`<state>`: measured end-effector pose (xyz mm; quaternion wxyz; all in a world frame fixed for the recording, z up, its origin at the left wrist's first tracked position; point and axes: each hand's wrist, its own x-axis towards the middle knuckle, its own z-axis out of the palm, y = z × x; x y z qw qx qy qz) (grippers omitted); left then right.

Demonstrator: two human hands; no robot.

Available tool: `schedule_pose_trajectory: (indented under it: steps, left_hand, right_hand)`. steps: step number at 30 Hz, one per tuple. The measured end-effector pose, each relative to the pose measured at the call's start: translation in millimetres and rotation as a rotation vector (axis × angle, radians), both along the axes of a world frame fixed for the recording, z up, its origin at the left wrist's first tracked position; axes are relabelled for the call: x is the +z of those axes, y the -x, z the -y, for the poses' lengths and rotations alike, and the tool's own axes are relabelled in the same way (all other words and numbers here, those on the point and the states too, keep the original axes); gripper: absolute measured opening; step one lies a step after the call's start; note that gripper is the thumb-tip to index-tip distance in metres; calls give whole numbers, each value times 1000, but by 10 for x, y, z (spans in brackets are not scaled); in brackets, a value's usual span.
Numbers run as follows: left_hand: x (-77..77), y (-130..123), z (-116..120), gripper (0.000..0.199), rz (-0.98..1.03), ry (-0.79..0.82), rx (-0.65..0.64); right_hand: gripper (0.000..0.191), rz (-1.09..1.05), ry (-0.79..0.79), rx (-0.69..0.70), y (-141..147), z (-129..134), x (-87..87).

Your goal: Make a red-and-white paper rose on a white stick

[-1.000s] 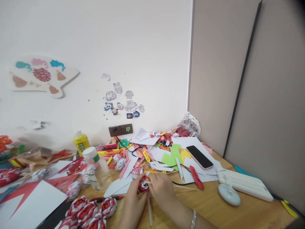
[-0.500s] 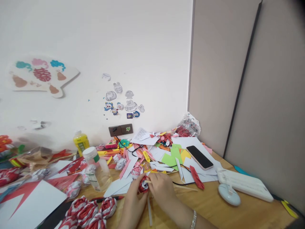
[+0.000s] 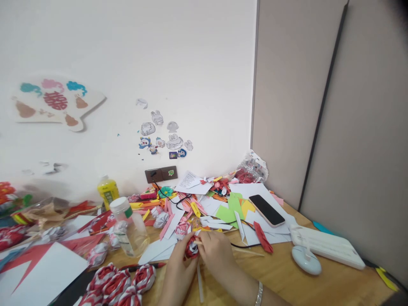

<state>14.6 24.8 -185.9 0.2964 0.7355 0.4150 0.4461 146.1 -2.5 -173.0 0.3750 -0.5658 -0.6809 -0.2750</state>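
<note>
Wrapped around a small red-and-white twisted paper rose (image 3: 191, 248), my left hand (image 3: 179, 265) is closed near the table's front. My right hand (image 3: 217, 251) pinches a thin pale wooden stick (image 3: 198, 242), whose end meets the top of the rose; the rest of the stick is hidden by the fingers. Below the hands lies a narrow whitish translucent strip (image 3: 200, 282). Several larger red-and-white paper roses (image 3: 116, 284) are grouped to the left of my left hand.
A clear jar with a white lid (image 3: 130, 231) and a yellow bottle (image 3: 107, 192) stand left of centre. Coloured paper scraps (image 3: 228, 212) cover the back. To the right lie a phone (image 3: 267, 210), a white oblong device (image 3: 328, 246) and a pale blue rounded device (image 3: 306, 260).
My hands, the paper rose and the stick look almost the same as before. Only a very slight shift of the whole view shows.
</note>
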Motion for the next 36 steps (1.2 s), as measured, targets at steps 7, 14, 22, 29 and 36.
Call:
schedule_pose_trajectory:
  steps: [7, 14, 22, 29, 36]
  left_hand:
    - [-13, 3, -5, 48, -2, -5, 7]
    - [-5, -1, -8, 48, -25, 1, -5]
    - [-4, 2, -2, 48, -33, 11, -11]
    - [-14, 9, -17, 49, -29, 13, -1]
    - [-8, 8, -12, 49, -38, 12, -6]
  right_hand:
    - [19, 14, -2, -1, -3, -9, -25]
    - [16, 32, 13, 6, 6, 10, 6]
    - [14, 103, 38, -21, 2, 2, 3]
    - [12, 108, 66, -49, -1, 30, 53]
    - [14, 126, 62, -49, 3, -5, 3]
